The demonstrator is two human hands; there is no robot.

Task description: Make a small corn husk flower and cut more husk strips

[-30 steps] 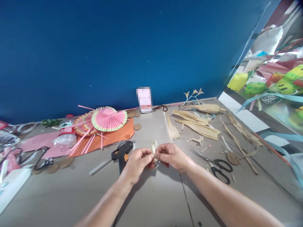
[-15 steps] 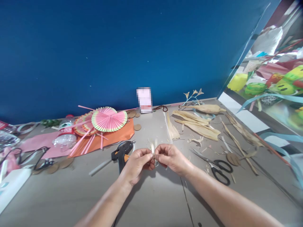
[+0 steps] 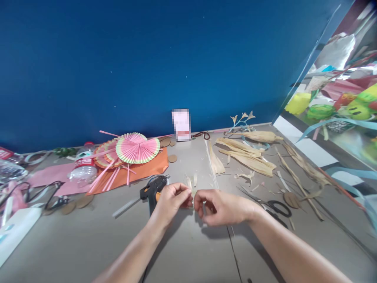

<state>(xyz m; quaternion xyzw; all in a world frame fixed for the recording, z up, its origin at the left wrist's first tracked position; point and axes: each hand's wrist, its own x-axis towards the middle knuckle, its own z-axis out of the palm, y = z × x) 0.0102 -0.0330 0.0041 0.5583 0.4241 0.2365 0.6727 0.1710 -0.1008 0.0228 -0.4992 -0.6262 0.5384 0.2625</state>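
In the head view, the left hand has thumb and forefinger pressed together, seemingly clamped on a small pale strip that sits at the near middle of the table, mostly hidden by the fingers. The right hand is just to its right, loosely curled around a hollow; I cannot tell whether its fingertips meet or hold anything. The strip looks thin and dry, so a hard pinch or a sideways tug could split it, and a slack one could let it drop among the loose scraps just beyond, where it would be hard to pick out. The right wrist is close beside the scissors, so a careless backward sweep could knock them. On the left, the glue gun lies just beside the left hand, and if its nozzle were hot (nothing shows whether it is) a brush against it could burn. The dry husks, farther right, could crack if leaned on.
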